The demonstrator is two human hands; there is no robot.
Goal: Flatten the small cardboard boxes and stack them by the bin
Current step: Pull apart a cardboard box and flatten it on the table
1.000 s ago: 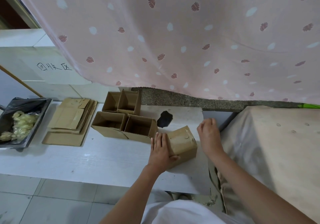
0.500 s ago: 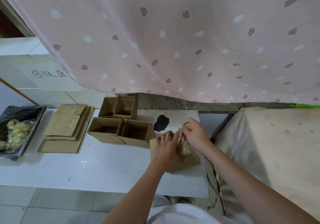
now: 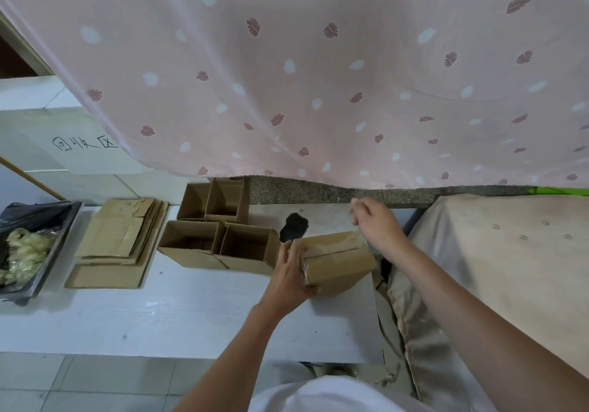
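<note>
I see the closed box [image 3: 338, 260] sitting on the white table [image 3: 159, 316], just right of four open boxes [image 3: 220, 233], with my left hand [image 3: 288, 276] gripping its left end. My right hand [image 3: 376, 223] hovers above its far right corner, fingertips pinched together; whether they hold anything I cannot tell. The flattened stack [image 3: 118, 239] lies beside the bin [image 3: 63, 236].
</note>
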